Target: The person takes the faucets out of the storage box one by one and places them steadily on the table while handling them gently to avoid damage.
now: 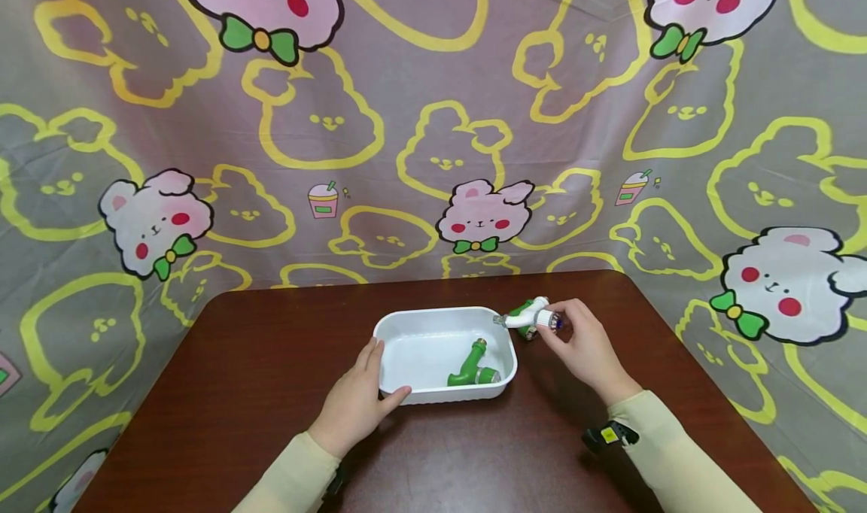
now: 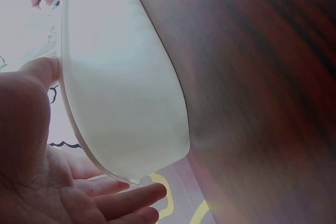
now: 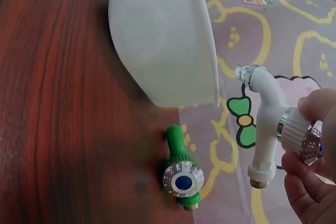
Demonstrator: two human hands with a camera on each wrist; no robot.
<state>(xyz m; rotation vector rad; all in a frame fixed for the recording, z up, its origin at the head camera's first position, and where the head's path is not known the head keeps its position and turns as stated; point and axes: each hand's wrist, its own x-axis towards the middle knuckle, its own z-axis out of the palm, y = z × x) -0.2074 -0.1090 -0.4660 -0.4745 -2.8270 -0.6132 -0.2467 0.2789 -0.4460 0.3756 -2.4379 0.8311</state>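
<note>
With my right hand (image 1: 589, 344) I pinch the ribbed knob (image 3: 295, 129) of a white tap (image 3: 269, 103), holding it in the air by the right end of the white tub (image 1: 413, 351). A green tap (image 3: 181, 169) lies on the desk (image 1: 271, 362) just beside the tub; a second green tap (image 1: 469, 368) lies inside. My left hand (image 1: 355, 400) touches the tub's left end, fingers fairly straight, thumb at the near rim.

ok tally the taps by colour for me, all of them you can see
Green: 2, a green tap lying in the white tub and another green tap on the table beside it
White: 1, the white tap held in the right hand
Total: 3 taps
</note>
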